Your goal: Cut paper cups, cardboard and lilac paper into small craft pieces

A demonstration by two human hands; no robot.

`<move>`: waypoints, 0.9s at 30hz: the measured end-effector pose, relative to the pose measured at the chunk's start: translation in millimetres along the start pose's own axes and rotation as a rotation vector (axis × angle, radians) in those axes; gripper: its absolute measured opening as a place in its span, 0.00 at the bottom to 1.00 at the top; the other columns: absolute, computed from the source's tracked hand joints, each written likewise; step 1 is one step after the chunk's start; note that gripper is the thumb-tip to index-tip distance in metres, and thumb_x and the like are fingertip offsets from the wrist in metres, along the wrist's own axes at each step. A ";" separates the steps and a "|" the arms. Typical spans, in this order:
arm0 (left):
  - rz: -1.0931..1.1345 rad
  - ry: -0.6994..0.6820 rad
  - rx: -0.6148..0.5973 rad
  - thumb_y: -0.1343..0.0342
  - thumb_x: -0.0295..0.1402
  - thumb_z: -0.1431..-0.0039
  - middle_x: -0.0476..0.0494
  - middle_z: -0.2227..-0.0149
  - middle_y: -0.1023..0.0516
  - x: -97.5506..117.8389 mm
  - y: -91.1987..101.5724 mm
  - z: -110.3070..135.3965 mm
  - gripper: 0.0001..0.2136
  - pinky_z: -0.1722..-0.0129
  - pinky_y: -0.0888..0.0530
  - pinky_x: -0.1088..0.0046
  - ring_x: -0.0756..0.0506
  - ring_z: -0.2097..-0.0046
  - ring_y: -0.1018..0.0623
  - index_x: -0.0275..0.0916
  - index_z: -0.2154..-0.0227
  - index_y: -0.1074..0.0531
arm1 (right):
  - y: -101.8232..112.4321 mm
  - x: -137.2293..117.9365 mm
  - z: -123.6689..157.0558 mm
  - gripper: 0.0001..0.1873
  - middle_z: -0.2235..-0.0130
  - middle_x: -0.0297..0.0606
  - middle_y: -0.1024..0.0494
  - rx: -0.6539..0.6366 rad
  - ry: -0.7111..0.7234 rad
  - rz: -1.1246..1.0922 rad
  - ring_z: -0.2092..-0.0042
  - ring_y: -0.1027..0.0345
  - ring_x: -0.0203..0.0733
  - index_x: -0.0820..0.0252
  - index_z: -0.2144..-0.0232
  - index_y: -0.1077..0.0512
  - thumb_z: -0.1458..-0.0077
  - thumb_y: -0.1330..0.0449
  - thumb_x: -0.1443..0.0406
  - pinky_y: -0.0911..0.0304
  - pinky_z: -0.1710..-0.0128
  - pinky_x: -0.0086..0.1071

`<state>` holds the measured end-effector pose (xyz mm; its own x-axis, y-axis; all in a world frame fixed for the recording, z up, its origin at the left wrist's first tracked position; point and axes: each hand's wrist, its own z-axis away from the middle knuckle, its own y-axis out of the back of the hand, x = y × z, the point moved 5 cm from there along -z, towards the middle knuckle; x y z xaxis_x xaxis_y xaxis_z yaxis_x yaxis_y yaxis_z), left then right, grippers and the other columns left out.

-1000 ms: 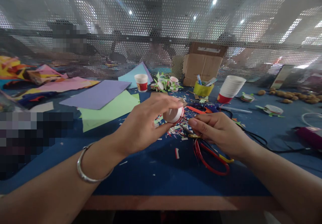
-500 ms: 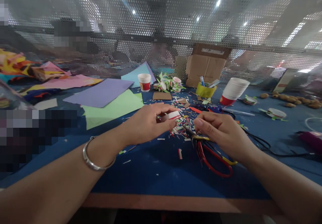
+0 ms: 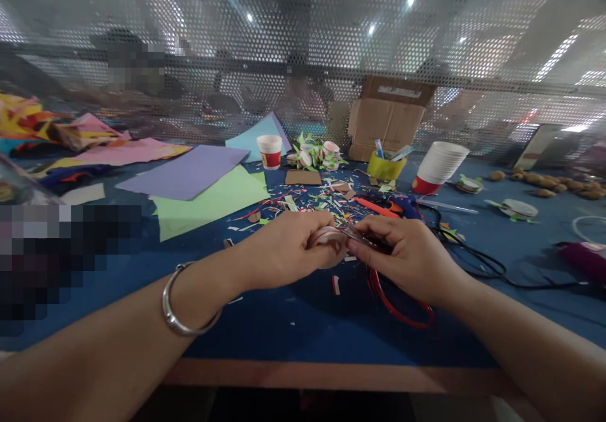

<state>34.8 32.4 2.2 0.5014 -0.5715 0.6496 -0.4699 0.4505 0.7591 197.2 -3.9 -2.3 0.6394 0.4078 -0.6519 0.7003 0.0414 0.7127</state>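
Observation:
My left hand (image 3: 296,245) is curled around a small white ring-like piece with a red stripe (image 3: 326,235), which looks like part of a cut paper cup. My right hand (image 3: 402,251) grips a slim metal tool (image 3: 362,237) between thumb and fingers. Its narrow tip meets the right edge of the cup piece, while its rear end is hidden by the hand. Below my right hand lies a red looped handle (image 3: 407,321), partly covered. A white and red scrap (image 3: 336,285) rests on the blue table (image 3: 284,340) in front.
Paper snippets (image 3: 293,204) litter the middle. Green paper (image 3: 208,204) and purple paper (image 3: 189,172) lie left. Behind are a paper cup (image 3: 269,151), a cardboard box (image 3: 388,125) and a yellow holder (image 3: 386,167). Stacked cups (image 3: 438,168), a black cable (image 3: 487,264) and cup-base turtles (image 3: 516,208) are right.
My right hand has taken up the slim metal tool and brought it left against the cup piece. The left hand has turned the piece and moved slightly down. The yellow handle is now out of sight.

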 end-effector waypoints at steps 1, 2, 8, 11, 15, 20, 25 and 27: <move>-0.010 0.009 0.030 0.48 0.43 0.35 0.55 0.75 0.31 -0.3 1.3 0.3 0.11 0.75 0.40 0.75 0.52 0.73 0.33 0.40 0.68 0.32 | -0.1 0.3 -0.3 0.11 0.72 0.31 0.26 -0.001 -0.002 -0.002 0.70 0.35 0.37 0.59 0.69 0.25 0.38 0.42 0.61 0.43 0.71 0.32; -0.015 0.015 0.051 0.47 0.43 0.36 0.55 0.75 0.31 -0.3 2.3 0.7 0.12 0.75 0.41 0.75 0.52 0.73 0.33 0.40 0.67 0.31 | -0.5 0.6 -0.6 0.11 0.71 0.31 0.25 -0.005 -0.004 -0.010 0.70 0.35 0.37 0.59 0.70 0.26 0.38 0.42 0.61 0.43 0.71 0.32; 0.072 -0.002 -0.019 0.45 0.37 0.39 0.53 0.72 0.28 2.0 0.0 0.6 0.08 0.72 0.37 0.75 0.51 0.70 0.31 0.38 0.68 0.28 | -5.9 1.3 0.0 0.11 0.73 0.31 0.28 -0.063 -0.033 -0.120 0.71 0.38 0.36 0.60 0.70 0.25 0.39 0.43 0.62 0.45 0.72 0.32; 0.215 0.011 -0.090 0.44 0.37 0.39 0.51 0.71 0.26 -0.1 -4.2 -1.0 0.08 0.71 0.36 0.75 0.50 0.68 0.28 0.37 0.66 0.26 | -8.7 1.7 0.9 0.10 0.73 0.32 0.27 -0.083 -0.059 -0.210 0.70 0.38 0.36 0.60 0.72 0.27 0.40 0.42 0.63 0.45 0.71 0.32; 0.373 0.037 -0.169 0.43 0.35 0.40 0.51 0.72 0.27 -3.6 -10.1 -3.3 0.06 0.71 0.34 0.76 0.51 0.70 0.28 0.36 0.67 0.27 | -12.1 2.4 -0.1 0.08 0.73 0.31 0.28 -0.114 -0.087 -0.324 0.70 0.38 0.37 0.60 0.73 0.27 0.43 0.41 0.64 0.43 0.69 0.31; 0.624 0.058 -0.239 0.43 0.33 0.40 0.55 0.76 0.31 -0.9 -14.5 -3.9 0.06 0.78 0.37 0.80 0.54 0.75 0.33 0.38 0.70 0.30 | -12.8 2.3 -1.2 0.07 0.74 0.32 0.28 -0.135 -0.122 -0.504 0.68 0.35 0.40 0.59 0.74 0.28 0.46 0.37 0.63 0.38 0.65 0.33; 0.738 0.181 -0.306 0.47 0.36 0.38 0.52 0.75 0.27 -2.1 -14.8 -0.8 0.07 0.79 0.36 0.80 0.53 0.76 0.31 0.39 0.64 0.28 | -13.5 1.5 0.4 0.09 0.74 0.33 0.28 -0.169 -0.177 -0.653 0.69 0.33 0.40 0.59 0.75 0.26 0.48 0.33 0.62 0.37 0.65 0.34; 0.752 0.218 -0.349 0.47 0.38 0.37 0.50 0.73 0.24 -3.5 -14.4 0.8 0.09 0.80 0.36 0.80 0.53 0.77 0.30 0.39 0.61 0.28 | -14.3 0.5 1.3 0.08 0.73 0.33 0.27 -0.196 -0.178 -0.711 0.68 0.33 0.38 0.59 0.74 0.24 0.48 0.32 0.62 0.37 0.65 0.33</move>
<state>39.2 27.3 -11.1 0.2908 0.0925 0.9523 -0.5011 0.8626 0.0693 187.9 -5.4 -13.1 0.1085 0.0693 -0.9917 0.9044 0.4073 0.1274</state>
